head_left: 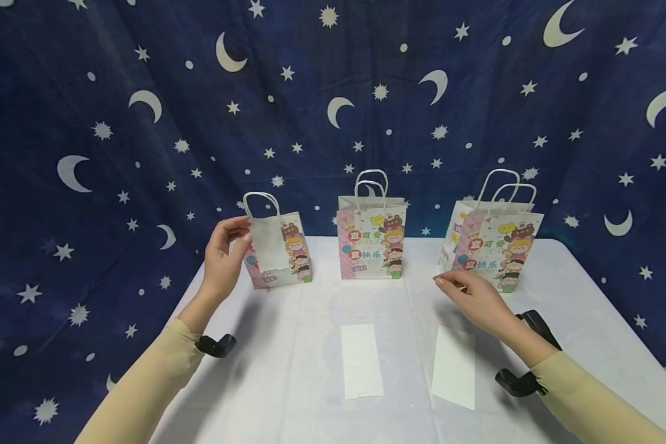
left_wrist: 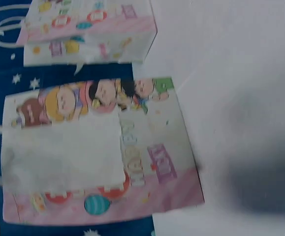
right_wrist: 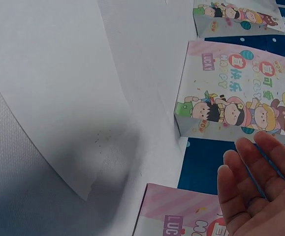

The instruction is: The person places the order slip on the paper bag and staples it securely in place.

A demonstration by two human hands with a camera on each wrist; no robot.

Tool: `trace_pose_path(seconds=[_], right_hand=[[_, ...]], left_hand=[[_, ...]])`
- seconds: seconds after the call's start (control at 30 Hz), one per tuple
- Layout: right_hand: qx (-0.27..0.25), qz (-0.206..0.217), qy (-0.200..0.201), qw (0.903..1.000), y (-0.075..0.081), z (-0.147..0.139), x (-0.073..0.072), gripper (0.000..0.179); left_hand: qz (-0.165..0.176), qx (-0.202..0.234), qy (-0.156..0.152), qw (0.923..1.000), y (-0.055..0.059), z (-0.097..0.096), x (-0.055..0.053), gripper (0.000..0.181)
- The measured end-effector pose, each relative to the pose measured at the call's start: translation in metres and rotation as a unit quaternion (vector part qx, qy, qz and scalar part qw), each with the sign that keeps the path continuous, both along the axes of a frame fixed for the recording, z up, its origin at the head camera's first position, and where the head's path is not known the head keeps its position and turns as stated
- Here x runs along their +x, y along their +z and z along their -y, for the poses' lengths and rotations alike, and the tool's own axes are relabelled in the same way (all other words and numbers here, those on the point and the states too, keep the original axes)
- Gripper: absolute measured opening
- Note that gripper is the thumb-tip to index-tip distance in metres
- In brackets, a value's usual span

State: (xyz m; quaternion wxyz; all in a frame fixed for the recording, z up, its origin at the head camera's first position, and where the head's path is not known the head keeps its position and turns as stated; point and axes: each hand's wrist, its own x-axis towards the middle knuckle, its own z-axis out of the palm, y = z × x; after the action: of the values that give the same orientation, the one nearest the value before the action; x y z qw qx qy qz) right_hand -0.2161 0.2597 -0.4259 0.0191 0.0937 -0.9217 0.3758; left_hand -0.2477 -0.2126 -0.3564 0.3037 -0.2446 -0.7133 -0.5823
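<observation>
A small paper gift bag with cartoon figures stands at the left. A blank white paper strip covers much of its printed front. My left hand is at that bag's upper left edge, fingers bent loosely; whether it touches the bag is unclear. In the left wrist view only a sliver of the hand shows. Over the table, before the right gift bag, hovers my right hand. Its loosely curved fingers hold nothing in the right wrist view.
A matching gift bag stands upright in the middle. Two white paper strips, a left one and a right one, lie on the white tablecloth. Behind the table hangs a dark blue curtain with moons and stars.
</observation>
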Motion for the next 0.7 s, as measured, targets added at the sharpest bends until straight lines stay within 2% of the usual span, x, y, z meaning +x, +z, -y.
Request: trace_pose_path(seconds=[0.07,0.27,0.5,0.7], right_hand=[[-0.002,-0.002,0.002,1.0000,-0.001,0.001,0.000,0.050],[-0.007,0.006,0.000,1.0000,-0.001,0.003,-0.001,0.052],[-0.012,0.008,-0.002,0.9999,0.001,0.006,-0.001,0.050],[-0.021,0.002,0.001,0.9998,0.001,0.009,-0.003,0.047]], left_hand=[[-0.007,-0.011,-0.013,0.9998,0.002,-0.007,0.007,0.031],[0.032,-0.062,-0.022,0.9973,0.001,-0.021,0.021,0.032],[0.083,-0.138,-0.028,0.9866,-0.028,-0.026,0.012,0.036],[0.134,-0.172,-0.045,0.9749,-0.039,-0.036,0.017,0.034]])
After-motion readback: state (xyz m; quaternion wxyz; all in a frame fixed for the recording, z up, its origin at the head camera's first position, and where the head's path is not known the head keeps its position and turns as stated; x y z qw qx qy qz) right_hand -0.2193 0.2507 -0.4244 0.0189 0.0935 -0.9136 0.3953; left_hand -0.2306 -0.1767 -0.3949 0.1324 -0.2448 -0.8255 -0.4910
